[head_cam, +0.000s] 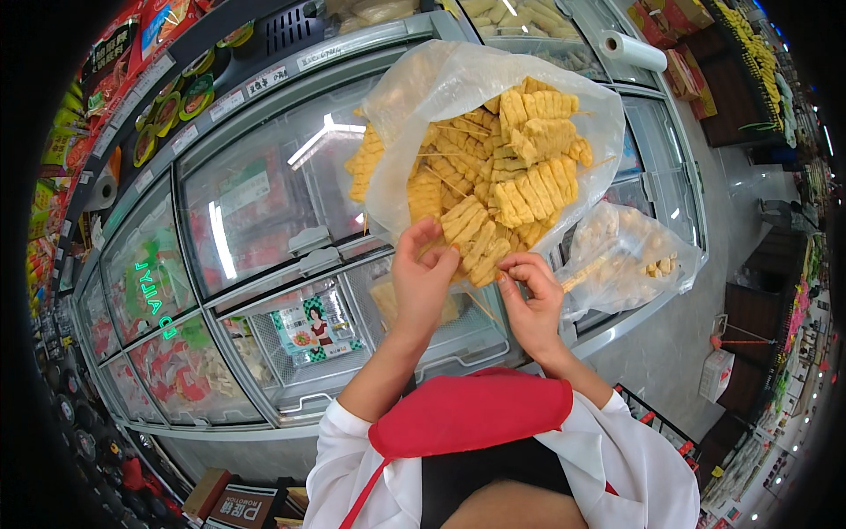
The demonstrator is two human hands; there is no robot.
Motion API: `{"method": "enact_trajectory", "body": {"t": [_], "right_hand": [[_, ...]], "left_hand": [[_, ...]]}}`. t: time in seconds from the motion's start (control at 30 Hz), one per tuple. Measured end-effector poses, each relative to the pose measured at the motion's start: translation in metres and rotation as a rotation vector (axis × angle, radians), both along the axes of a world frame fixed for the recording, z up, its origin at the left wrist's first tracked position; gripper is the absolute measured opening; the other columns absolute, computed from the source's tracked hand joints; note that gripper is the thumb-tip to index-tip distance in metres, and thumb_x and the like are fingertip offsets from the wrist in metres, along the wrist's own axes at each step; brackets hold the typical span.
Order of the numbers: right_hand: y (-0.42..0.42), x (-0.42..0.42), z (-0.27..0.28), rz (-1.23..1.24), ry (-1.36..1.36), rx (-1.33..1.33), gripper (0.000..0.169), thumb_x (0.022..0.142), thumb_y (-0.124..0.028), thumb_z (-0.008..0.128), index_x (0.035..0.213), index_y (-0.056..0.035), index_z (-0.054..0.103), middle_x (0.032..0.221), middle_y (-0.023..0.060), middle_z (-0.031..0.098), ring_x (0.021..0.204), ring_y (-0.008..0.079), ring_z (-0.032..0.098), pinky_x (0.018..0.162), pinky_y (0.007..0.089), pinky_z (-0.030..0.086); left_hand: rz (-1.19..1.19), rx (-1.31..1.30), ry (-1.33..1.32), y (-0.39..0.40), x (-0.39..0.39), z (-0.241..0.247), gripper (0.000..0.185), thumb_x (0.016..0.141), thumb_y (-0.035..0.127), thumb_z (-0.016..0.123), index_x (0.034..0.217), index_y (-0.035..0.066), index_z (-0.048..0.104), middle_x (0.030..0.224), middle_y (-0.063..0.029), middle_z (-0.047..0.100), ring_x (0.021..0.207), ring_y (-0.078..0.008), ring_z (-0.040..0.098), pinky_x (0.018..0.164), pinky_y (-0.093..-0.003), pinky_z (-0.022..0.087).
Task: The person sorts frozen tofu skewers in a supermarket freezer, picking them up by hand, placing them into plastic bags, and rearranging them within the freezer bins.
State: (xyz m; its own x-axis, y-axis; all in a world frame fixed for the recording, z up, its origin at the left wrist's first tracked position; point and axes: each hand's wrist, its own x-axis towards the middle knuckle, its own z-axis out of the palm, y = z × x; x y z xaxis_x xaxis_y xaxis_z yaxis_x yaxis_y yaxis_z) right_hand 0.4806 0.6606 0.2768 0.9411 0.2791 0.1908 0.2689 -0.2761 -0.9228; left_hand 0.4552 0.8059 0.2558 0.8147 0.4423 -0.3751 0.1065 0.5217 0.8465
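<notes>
Between my two hands is a skewer of folded tofu skin (477,241), its thin wooden stick pointing down toward me. My left hand (424,268) grips its left side with thumb and fingers. At its lower right end, my right hand (529,284) pinches the yellow piece between thumb and fingertips. Just beyond the hands, a large translucent plastic bag (410,86) lies open, filled with many similar skewers (538,192). More skewers show at the bag's left side. A second clear plastic bag (611,264) with pale round pieces and wooden sticks lies to the right of my right hand.
Glass-topped chest freezers (264,198) with packaged food lie under and around the bags. A wire basket (304,370) sits inside the near freezer. A plastic bag roll (634,51) rests at the upper right. Shelves of packets curve along the left, and produce stands line the right.
</notes>
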Motion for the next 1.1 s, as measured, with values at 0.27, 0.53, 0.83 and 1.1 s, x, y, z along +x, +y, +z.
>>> {"method": "enact_trajectory", "body": {"t": [0.27, 0.53, 0.83, 1.1], "right_hand": [[-0.003, -0.004, -0.003, 0.036, 0.01, 0.109, 0.018, 0.08, 0.01, 0.057, 0.096, 0.0028, 0.051, 0.11, 0.0114, 0.05, 0.088, 0.0149, 0.055, 0.075, 0.0245, 0.046], [0.004, -0.004, 0.0, -0.01, 0.159, 0.34, 0.029, 0.079, 0.01, 0.057, 0.106, 0.0052, 0.048, 0.121, 0.0136, 0.04, 0.093, 0.0151, 0.055, 0.076, 0.0257, 0.049], [0.008, -0.002, -0.003, 0.017, 0.192, 0.407, 0.031, 0.078, 0.014, 0.056, 0.106, 0.0063, 0.047, 0.12, 0.0133, 0.041, 0.098, 0.0167, 0.055, 0.078, 0.0255, 0.049], [0.012, -0.004, 0.004, 0.045, 0.243, 0.254, 0.031, 0.077, 0.011, 0.06, 0.106, 0.0055, 0.05, 0.111, 0.0131, 0.049, 0.094, 0.018, 0.058, 0.073, 0.0265, 0.052]], "left_hand": [[0.005, -0.185, -0.061, 0.001, -0.01, 0.003, 0.058, 0.079, -0.009, 0.053, 0.133, -0.002, 0.032, 0.121, -0.0136, 0.048, 0.097, -0.0158, 0.054, 0.084, -0.028, 0.047], [-0.087, -0.162, -0.095, 0.002, -0.012, 0.009, 0.055, 0.078, -0.009, 0.054, 0.128, 0.0, 0.033, 0.119, -0.0123, 0.048, 0.099, -0.0167, 0.054, 0.086, -0.0298, 0.047], [-0.099, -0.25, -0.157, -0.002, -0.013, 0.018, 0.068, 0.073, -0.011, 0.058, 0.131, 0.009, 0.026, 0.123, -0.0132, 0.042, 0.11, -0.0236, 0.049, 0.088, -0.0353, 0.046], [-0.021, -0.233, -0.136, 0.008, -0.025, 0.015, 0.072, 0.073, -0.012, 0.057, 0.131, 0.013, 0.024, 0.124, -0.0134, 0.042, 0.113, -0.0264, 0.048, 0.091, -0.0371, 0.045]]}}
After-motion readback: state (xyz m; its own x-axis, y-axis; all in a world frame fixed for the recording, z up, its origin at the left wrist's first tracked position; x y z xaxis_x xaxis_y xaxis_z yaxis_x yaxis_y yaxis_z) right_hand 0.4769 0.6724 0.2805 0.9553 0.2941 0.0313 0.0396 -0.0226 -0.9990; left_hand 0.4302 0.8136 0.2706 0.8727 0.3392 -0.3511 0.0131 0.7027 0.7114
